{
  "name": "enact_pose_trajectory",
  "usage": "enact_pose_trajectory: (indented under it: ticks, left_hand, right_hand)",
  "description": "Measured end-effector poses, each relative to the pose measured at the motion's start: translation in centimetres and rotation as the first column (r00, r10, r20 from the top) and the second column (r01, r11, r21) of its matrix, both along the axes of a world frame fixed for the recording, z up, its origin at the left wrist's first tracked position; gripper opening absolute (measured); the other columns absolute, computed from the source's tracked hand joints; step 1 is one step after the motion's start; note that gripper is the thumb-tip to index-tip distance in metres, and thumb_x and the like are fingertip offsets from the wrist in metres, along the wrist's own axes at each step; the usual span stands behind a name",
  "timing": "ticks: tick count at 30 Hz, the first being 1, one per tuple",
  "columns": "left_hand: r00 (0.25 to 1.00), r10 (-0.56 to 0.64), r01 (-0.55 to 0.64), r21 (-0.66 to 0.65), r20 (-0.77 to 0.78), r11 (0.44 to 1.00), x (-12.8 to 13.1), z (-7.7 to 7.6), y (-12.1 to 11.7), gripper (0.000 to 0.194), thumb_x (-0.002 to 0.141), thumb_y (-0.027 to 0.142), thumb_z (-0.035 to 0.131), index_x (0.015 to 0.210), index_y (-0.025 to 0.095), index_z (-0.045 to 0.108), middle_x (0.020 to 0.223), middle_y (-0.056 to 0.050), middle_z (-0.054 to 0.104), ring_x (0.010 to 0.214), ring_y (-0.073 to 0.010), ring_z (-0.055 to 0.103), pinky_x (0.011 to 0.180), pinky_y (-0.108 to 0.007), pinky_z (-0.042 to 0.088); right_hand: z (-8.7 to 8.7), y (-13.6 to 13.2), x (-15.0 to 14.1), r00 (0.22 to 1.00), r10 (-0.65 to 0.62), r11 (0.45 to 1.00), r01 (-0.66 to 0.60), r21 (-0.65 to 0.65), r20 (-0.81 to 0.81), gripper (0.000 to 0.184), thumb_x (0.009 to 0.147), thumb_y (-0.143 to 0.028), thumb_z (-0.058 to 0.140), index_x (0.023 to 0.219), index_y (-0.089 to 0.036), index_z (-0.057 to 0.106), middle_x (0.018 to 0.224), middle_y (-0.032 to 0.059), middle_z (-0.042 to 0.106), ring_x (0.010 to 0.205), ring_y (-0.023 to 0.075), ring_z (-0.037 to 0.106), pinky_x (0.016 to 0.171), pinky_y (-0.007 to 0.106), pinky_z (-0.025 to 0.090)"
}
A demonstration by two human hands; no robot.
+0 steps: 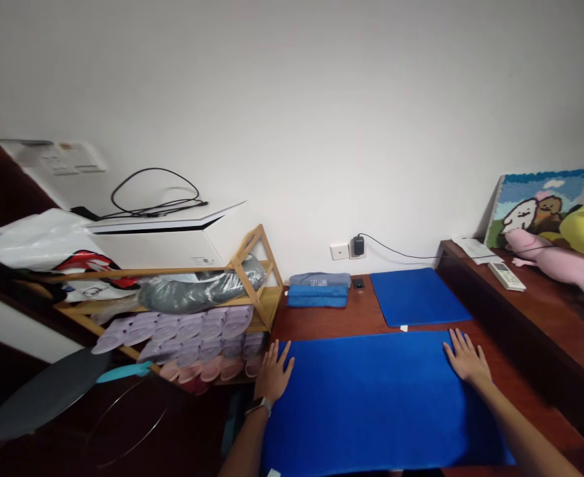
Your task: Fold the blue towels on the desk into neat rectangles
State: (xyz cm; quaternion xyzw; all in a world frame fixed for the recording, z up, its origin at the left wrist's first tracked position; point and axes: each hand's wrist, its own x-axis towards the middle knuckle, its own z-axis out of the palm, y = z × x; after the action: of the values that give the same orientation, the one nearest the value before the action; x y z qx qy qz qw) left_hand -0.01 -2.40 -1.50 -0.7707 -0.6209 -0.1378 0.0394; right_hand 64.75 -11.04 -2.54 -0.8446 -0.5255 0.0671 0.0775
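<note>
Blue cloth (371,404): vivid, uniform blue; rectangular, long side running left to right. State: spread out flat, surface smooth, edges near straight. Pose: lies on the reddish-brown table (331,321), far edge roughly level across the view. Small white tag (273,473) at near left corner. Darker shadow across the near right portion. Number of layers cannot be told from this view.
</note>
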Motion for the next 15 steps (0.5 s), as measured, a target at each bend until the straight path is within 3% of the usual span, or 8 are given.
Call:
enact_pose_trajectory:
  ticks: [3, 5, 8, 11, 13, 15]
  left_hand:
    - [1.0, 0.027, -0.027, -0.02, 0.003, 0.999, 0.3, 0.1, -0.2, 0.059, 0.106, 0.049, 0.038, 0.16, 0.026, 0.042, 0.17, -0.012, 0.033, 0.156, -0.0322, 0.032, 0.124, -0.053, 0.032]
    - [0.999, 0.044, -0.044, -0.035, 0.005, 0.998, 0.5, 0.1, -0.2, 0.061, 0.106, 0.049, 0.037, 0.161, 0.024, 0.04, 0.17, -0.013, 0.033, 0.157, -0.03, 0.031, 0.125, -0.051, 0.029]
    - [0.998, 0.06, -0.058, -0.063, 0.026, 0.996, 0.6, 0.1, -0.3, 0.067, 0.105, 0.052, 0.036, 0.162, 0.017, 0.037, 0.169, -0.015, 0.034, 0.157, -0.0276, 0.03, 0.128, -0.048, 0.026]
    - [0.995, 0.068, -0.063, -0.076, 0.068, 0.995, 0.7, 0.1, -0.5, 0.069, 0.105, 0.054, 0.034, 0.163, 0.014, 0.034, 0.169, -0.014, 0.035, 0.158, -0.0266, 0.028, 0.129, -0.048, 0.025]
    - [0.994, 0.076, -0.069, -0.079, 0.082, 0.994, 0.8, 0.0, -0.6, 0.07, 0.105, 0.054, 0.033, 0.162, 0.013, 0.034, 0.169, -0.014, 0.035, 0.158, -0.0266, 0.028, 0.129, -0.048, 0.024]
    - [0.993, 0.082, -0.075, -0.083, 0.085, 0.994, 0.8, -0.1, -0.7, 0.071, 0.106, 0.054, 0.033, 0.162, 0.011, 0.034, 0.169, -0.015, 0.034, 0.158, -0.0264, 0.028, 0.129, -0.047, 0.024]
  right_hand:
    - [2.0, 0.8, -3.2, 0.997, -0.082, 0.996, 0.082, -0.029, 0.012, 0.079, 0.097, -0.051, 0.016, 0.164, -0.011, 0.032, 0.171, 0.0131, 0.029, 0.159, 0.0327, 0.022, 0.127, 0.06, 0.014]
    - [4.0, 2.0, -8.8, 0.996, -0.085, 0.996, 0.084, 0.036, 0.04, 0.079, 0.099, -0.047, 0.014, 0.163, -0.004, 0.03, 0.172, 0.0151, 0.025, 0.16, 0.033, 0.018, 0.129, 0.057, 0.01]
    - [7.0, 3.8, -21.5, 0.97, 0.236, 0.958, -0.242, 0.153, 0.055, 0.077, 0.103, -0.046, 0.011, 0.164, -0.002, 0.027, 0.172, 0.0137, 0.021, 0.161, 0.0292, 0.013, 0.131, 0.049, 0.005]
    - [8.4, 4.7, -34.4, 0.841, 0.539, 0.838, -0.528, 0.138, -0.051, 0.073, 0.105, -0.047, 0.011, 0.166, -0.009, 0.023, 0.173, 0.0078, 0.02, 0.161, 0.0239, 0.013, 0.131, 0.045, 0.006]
    - [8.3, 4.8, -40.3, 0.766, 0.63, 0.776, -0.62, 0.114, -0.124, 0.071, 0.106, -0.048, 0.011, 0.166, -0.01, 0.022, 0.173, 0.0073, 0.019, 0.161, 0.0225, 0.012, 0.131, 0.045, 0.007]
    - [7.7, 4.8, -42.9, 0.735, 0.654, 0.754, -0.653, 0.072, -0.18, 0.071, 0.107, -0.049, 0.014, 0.166, -0.012, 0.021, 0.173, 0.0073, 0.018, 0.161, 0.0226, 0.012, 0.131, 0.047, 0.007]
